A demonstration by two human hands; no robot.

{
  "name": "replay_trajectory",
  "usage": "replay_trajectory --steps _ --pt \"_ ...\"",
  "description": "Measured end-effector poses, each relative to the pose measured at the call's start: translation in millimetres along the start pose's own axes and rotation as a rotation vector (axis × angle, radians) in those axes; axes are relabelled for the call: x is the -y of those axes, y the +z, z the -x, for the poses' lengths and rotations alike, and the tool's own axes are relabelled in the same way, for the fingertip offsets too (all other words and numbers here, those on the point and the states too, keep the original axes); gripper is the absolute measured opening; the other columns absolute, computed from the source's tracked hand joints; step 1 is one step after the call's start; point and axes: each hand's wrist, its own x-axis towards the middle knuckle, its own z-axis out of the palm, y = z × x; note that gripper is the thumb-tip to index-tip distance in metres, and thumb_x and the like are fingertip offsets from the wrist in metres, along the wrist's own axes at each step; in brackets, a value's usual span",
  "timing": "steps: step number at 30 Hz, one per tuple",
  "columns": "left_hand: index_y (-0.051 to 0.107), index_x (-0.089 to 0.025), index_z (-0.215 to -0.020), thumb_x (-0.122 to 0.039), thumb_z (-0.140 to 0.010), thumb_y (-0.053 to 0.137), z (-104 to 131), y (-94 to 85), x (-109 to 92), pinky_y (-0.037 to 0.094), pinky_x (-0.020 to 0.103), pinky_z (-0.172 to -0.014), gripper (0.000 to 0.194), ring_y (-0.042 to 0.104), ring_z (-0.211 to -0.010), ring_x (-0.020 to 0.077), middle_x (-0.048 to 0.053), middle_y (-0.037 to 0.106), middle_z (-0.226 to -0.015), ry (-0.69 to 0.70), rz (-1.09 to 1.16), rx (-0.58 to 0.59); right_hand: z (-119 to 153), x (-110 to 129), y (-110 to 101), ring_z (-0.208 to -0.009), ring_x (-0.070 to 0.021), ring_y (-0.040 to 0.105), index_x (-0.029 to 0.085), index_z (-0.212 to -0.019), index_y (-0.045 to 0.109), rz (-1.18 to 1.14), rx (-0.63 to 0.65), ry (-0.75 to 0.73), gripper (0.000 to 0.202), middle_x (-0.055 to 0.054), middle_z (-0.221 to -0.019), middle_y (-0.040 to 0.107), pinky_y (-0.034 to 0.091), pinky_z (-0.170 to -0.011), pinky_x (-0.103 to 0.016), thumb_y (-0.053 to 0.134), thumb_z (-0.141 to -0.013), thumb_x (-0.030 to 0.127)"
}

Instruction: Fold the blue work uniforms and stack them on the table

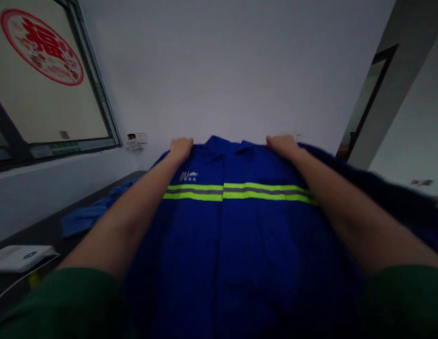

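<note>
A blue work jacket (236,235) hangs spread out in front of me, its front facing me. Across its chest runs a yellow-green and grey reflective stripe, with a small white print above it on the left. My left hand (181,147) is closed on the shoulder left of the collar. On the other shoulder, my right hand (282,143) grips the cloth with the fingers folded behind it. One sleeve flares out to the right, blurred. The lower part of the jacket fades into shadow.
Lighter blue folded cloth (86,214) lies on a dark surface at the left. Nearer to me are a white device (23,258) and a white cable (26,278). A window (45,113) with a red round sticker is at upper left; a pale wall (233,70) stands ahead.
</note>
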Motion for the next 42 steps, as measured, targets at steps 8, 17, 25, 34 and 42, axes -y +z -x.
replay_trajectory --steps 8,17,25,34,42 --pt "0.063 -0.021 -0.107 -0.015 -0.089 0.042 27.9 186.7 -22.0 0.045 0.038 -0.087 0.028 0.060 -0.106 0.0252 0.013 0.065 -0.110 -0.157 0.141 0.129 48.0 -55.5 145.9 -0.097 -0.0283 0.064 0.008 -0.094 0.065 0.323 0.285 0.235 0.016 -0.023 -0.101 0.068 0.048 -0.077 -0.037 0.050 -0.088 0.011" --pt "0.059 -0.022 -0.111 -0.025 -0.093 0.040 8.8 243.3 13.3 0.043 0.038 -0.089 0.027 0.054 -0.110 0.0273 0.012 0.061 -0.112 -0.141 0.159 0.153 48.8 -61.2 200.8 -0.118 -0.0246 0.051 0.017 -0.125 0.057 0.098 0.240 0.155 0.038 -0.013 -0.128 0.057 0.041 -0.100 -0.038 0.034 -0.097 0.027" --pt "0.060 -0.021 -0.112 -0.020 -0.091 0.039 9.7 245.6 37.8 0.040 0.049 -0.092 0.029 0.052 -0.113 0.0325 0.015 0.059 -0.115 -0.185 0.112 0.126 63.8 -34.4 224.0 -0.138 -0.0284 0.033 0.011 -0.139 0.045 0.038 0.447 0.032 0.049 -0.017 -0.150 0.035 0.029 -0.111 -0.047 0.040 -0.096 0.034" --pt "0.038 -0.010 -0.142 -0.034 -0.094 0.042 -13.1 245.5 -62.5 0.029 0.040 -0.112 0.054 0.034 -0.137 0.0261 0.015 0.040 -0.148 0.144 0.350 0.195 65.1 -35.3 219.7 -0.139 -0.0267 0.031 0.015 -0.140 0.045 0.043 0.456 0.031 0.047 -0.015 -0.150 0.035 0.027 -0.113 -0.047 0.040 -0.096 0.033" --pt "0.024 -0.009 -0.149 -0.045 -0.096 0.030 -10.9 257.9 -75.5 0.016 0.046 -0.117 0.064 0.015 -0.145 0.0243 0.012 0.021 -0.156 0.060 0.309 0.325 65.3 -32.2 217.5 -0.142 -0.0270 0.025 0.031 -0.141 0.043 0.013 0.530 -0.092 0.044 -0.006 -0.152 0.034 0.023 -0.111 -0.059 0.035 -0.098 0.037"
